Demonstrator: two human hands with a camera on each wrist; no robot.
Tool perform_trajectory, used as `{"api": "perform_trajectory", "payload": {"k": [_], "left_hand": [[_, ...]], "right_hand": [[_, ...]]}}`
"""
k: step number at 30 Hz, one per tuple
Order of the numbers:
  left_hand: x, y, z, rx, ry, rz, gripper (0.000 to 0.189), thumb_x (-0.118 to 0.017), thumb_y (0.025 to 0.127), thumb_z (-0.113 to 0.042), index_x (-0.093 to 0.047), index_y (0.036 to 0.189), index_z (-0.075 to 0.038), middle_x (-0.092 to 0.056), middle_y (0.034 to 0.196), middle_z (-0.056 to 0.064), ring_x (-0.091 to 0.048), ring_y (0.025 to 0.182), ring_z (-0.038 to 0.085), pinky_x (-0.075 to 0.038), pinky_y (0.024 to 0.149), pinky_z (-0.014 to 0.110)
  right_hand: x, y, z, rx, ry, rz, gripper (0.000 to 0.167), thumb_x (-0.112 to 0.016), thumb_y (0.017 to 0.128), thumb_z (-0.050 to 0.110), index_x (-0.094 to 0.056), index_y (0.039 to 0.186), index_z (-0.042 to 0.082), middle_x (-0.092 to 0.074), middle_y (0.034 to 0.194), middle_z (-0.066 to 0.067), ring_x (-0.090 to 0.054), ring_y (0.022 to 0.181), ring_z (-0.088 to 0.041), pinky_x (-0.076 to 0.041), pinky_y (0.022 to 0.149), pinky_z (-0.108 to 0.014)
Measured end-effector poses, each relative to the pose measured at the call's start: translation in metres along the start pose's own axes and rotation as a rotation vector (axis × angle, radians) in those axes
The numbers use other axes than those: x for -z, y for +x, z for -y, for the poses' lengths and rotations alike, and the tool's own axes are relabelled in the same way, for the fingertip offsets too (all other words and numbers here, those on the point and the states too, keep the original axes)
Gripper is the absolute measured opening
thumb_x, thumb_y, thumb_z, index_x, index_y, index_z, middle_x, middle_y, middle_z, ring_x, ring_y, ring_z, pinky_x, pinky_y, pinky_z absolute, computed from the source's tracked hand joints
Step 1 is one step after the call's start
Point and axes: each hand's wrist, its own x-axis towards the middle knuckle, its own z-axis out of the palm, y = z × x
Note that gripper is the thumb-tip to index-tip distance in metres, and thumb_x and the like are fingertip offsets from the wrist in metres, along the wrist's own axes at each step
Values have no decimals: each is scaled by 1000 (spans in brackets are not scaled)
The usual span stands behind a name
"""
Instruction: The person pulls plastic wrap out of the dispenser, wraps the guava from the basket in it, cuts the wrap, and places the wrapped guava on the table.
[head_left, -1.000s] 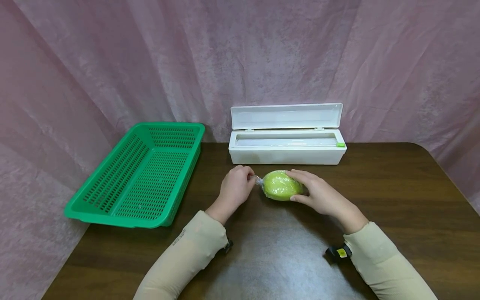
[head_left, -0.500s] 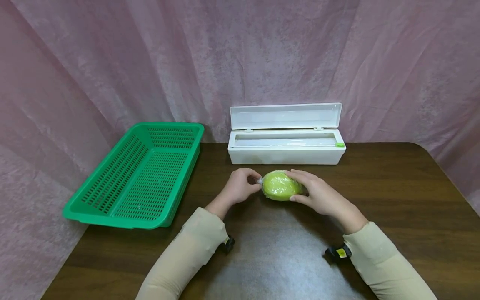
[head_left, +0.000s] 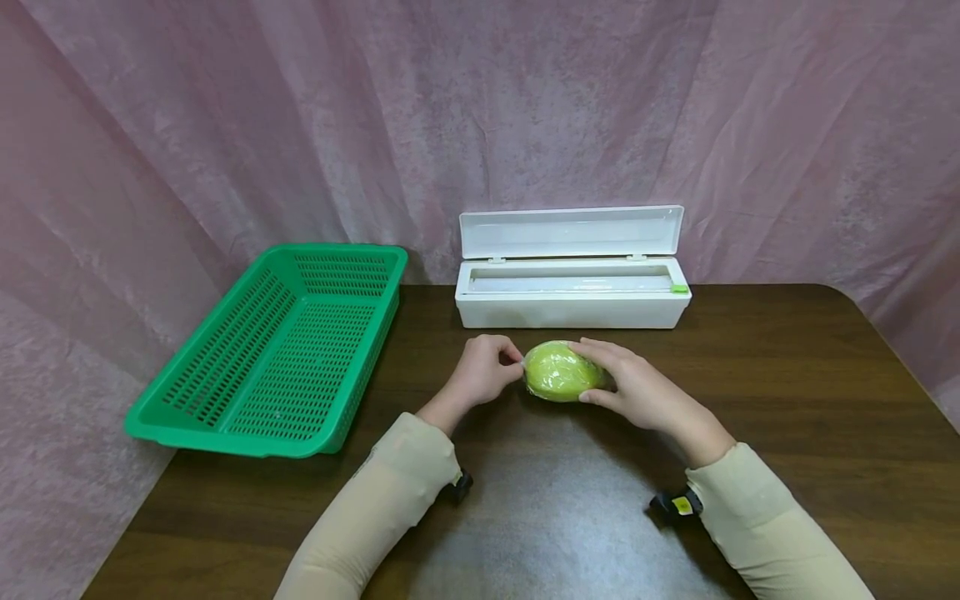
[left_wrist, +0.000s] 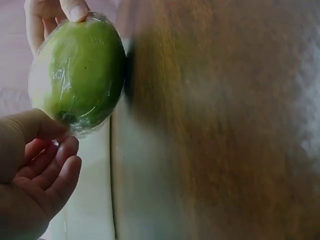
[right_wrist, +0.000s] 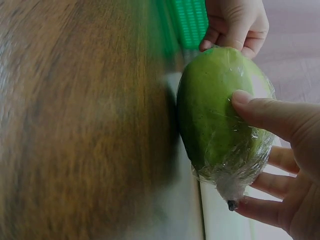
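Note:
A green mango (head_left: 557,372) wrapped in clear cling film lies on its side on the dark wooden table (head_left: 570,517). My right hand (head_left: 637,387) grips its right end, thumb on the near side and fingers over the far side. At the left end my left hand (head_left: 480,371) pinches the gathered cling film (left_wrist: 85,129) between thumb and forefinger, right against the fruit. The other left fingers are loosely bent in the left wrist view. In the right wrist view, bunched film narrows to a twist around the dark stem (right_wrist: 232,205) beside my right fingers.
A long white cling film dispenser (head_left: 573,312) stands behind the mango, its lid raised and a film roll inside. To the left is an empty green plastic basket (head_left: 330,417). A pink curtain (head_left: 480,125) hangs behind the table.
My left hand has moved slightly right, up against the mango's end, and turned. The twisted film tail that showed between hand and fruit is now mostly covered. My right hand has stayed put.

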Motion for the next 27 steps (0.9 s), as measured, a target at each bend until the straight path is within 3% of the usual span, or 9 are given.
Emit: {"api": "perform_trajectory", "payload": {"k": [3,6,10,13,15,20,27], "left_hand": [[-1,2,1,-8,-8,-6,6,-67,79,-7,-69,74,-10,-68,75,0,-57,73,13,-47,66,23],[-2,4,4,14,-77,4,8,-66,78,-6,-67,72,-10,-65,72,0,-54,66,10,-45,61,22],[-3,8,11,111,-312,76,4,-64,80,-4,-66,76,-4,-63,71,2,-55,61,10,-49,58,23],[-1,9,16,203,-499,154,7,-64,82,-2,-66,88,2,-64,76,6,-60,66,11,-54,63,27],[1,9,18,253,-576,201,15,-65,83,-2,-65,96,4,-66,84,8,-63,72,12,-56,68,30],[6,8,19,286,-617,253,23,-66,87,-9,-67,107,4,-68,98,12,-66,81,15,-57,76,32],[1,8,14,286,-620,195,18,-64,88,-5,-67,101,8,-63,79,7,-62,69,11,-56,65,27]], "right_hand": [[0,0,0,8,-1,-3,67,-73,82,17,-43,142,7,-44,142,-23,-42,130,-40,-36,104,-54],[0,0,0,11,-1,-4,68,-73,82,17,-43,142,7,-43,142,-23,-42,130,-40,-36,104,-54],[0,0,1,9,0,-3,68,-74,82,17,-43,141,6,-43,142,-23,-41,131,-39,-36,104,-54],[1,0,1,5,0,0,68,-73,82,17,-42,142,6,-43,142,-23,-41,131,-39,-36,104,-54],[1,0,0,2,1,3,68,-73,82,17,-42,142,7,-43,142,-23,-41,131,-39,-36,104,-54],[2,0,0,-4,3,7,68,-73,83,18,-41,142,8,-42,143,-22,-40,132,-39,-36,104,-55],[0,0,0,6,5,4,68,-73,83,17,-42,142,7,-42,143,-23,-41,131,-40,-36,104,-55]]}}
